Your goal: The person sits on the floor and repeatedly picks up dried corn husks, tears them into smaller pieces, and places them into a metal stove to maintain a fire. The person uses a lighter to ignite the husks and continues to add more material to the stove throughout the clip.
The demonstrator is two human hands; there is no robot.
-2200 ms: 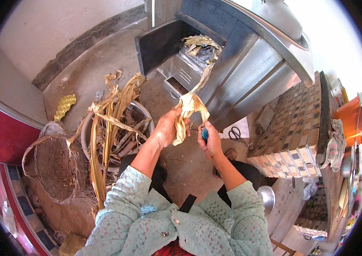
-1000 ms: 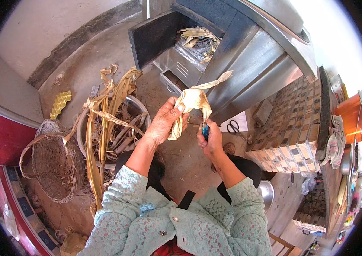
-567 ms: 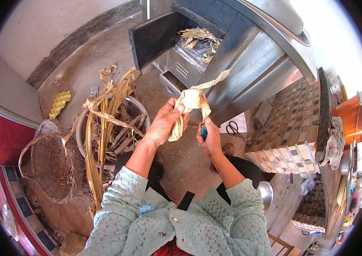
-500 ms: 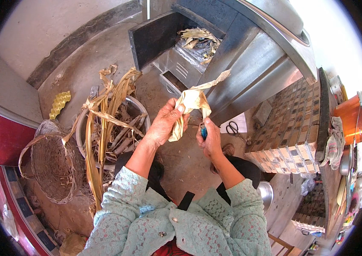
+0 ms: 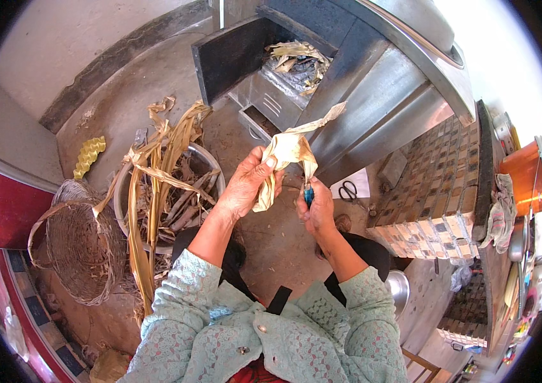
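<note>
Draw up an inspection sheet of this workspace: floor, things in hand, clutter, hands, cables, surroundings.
Surface: bare brownish floor, scattered with small bits.
Things in hand: a dry leaf, bent over; a blue lighter-like object under its right end, whether lit cannot be made out.
Clutter: round basin of sticks; woven basket; yellow wavy piece; black-handled scissors partly on a white sheet.
Hands: left hand, fingers closed on the leaf; right hand, fingers around the blue object.
Cables: nothing seen.
Surroundings: metal stove, door open, dry leaves inside; brick structure to the right.
</note>
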